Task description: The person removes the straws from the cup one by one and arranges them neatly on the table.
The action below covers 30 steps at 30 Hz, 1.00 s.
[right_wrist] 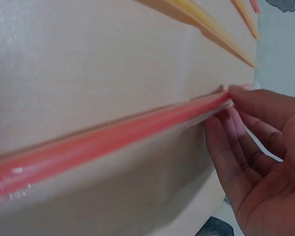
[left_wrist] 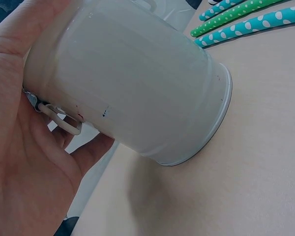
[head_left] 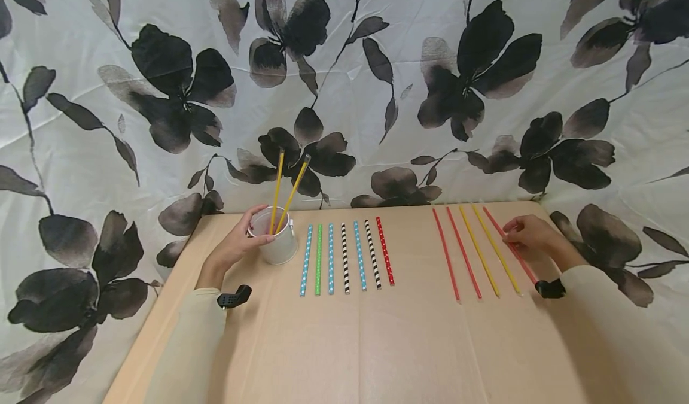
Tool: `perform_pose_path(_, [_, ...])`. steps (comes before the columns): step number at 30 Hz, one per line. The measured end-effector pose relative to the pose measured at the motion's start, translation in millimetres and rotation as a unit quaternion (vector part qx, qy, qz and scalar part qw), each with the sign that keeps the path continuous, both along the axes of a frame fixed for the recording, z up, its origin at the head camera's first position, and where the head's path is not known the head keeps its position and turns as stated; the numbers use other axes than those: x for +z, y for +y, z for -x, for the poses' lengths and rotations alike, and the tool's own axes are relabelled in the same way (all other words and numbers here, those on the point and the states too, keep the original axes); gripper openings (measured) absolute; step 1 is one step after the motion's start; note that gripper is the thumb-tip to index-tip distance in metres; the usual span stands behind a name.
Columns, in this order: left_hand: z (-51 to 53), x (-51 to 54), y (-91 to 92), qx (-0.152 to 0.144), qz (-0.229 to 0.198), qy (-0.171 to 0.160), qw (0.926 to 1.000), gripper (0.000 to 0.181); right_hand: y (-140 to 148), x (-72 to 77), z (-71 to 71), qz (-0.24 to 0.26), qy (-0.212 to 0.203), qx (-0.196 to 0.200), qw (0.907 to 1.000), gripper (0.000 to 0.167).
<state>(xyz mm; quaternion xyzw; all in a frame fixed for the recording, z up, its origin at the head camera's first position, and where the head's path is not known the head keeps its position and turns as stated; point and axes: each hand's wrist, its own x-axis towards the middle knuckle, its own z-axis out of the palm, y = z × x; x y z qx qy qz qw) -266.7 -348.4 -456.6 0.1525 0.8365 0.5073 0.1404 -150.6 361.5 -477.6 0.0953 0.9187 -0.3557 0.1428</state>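
Note:
My left hand grips the rim and side of a small white pail, which leans a little. Two thin yellow sticks stand in the pail, one with a dark tip; their lower ends are hidden. In the left wrist view, fingers curl behind the pail, by its small side loop. On the right, my right hand pinches a red straw near its far end. Up close, thumb and fingertips meet at that red straw, whose near end shows clear wrapping.
Between the hands lies a row of patterned straws: blue dotted, green dotted, black-and-white striped and red dotted. Red straws and yellow straws lie left of the right hand. A floral cloth hangs behind the table.

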Motion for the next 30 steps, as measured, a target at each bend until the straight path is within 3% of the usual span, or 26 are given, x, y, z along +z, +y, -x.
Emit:
perform_pose_path(10, [-0.6, -3.2, -1.4, -0.007, -0.018, -0.003, 0.9998, 0.092, -3.8, -2.1, 1.7, -0.020, 0.021, -0.010, 0.9995, 0.030])
perform_pose_path(18, [-2.5, -1.6, -0.7, -0.001, -0.006, -0.006, 1.0000, 0.093, -1.5, -5.9, 4.9, -0.029, 0.025, -0.014, 0.9992, 0.030])
perform_pose_path(21, [-4.4, 3.8, 1.1, -0.001, -0.002, -0.010, 0.9999, 0.092, -1.0, -4.7, 4.7, -0.033, 0.030, -0.010, 0.9990, 0.030])
perform_pose_path(28, [-18.9, 30.2, 10.6, -0.003, 0.003, -0.018, 0.9998, 0.091, 0.4, -4.0, 4.7, -0.054, 0.036, -0.020, 0.9977, 0.029])
perform_pose_path(30, [-19.8, 32.2, 11.0, -0.002, 0.005, -0.021, 0.9998, 0.091, 0.5, -3.8, 4.6, -0.060, 0.036, -0.025, 0.9972, 0.029])
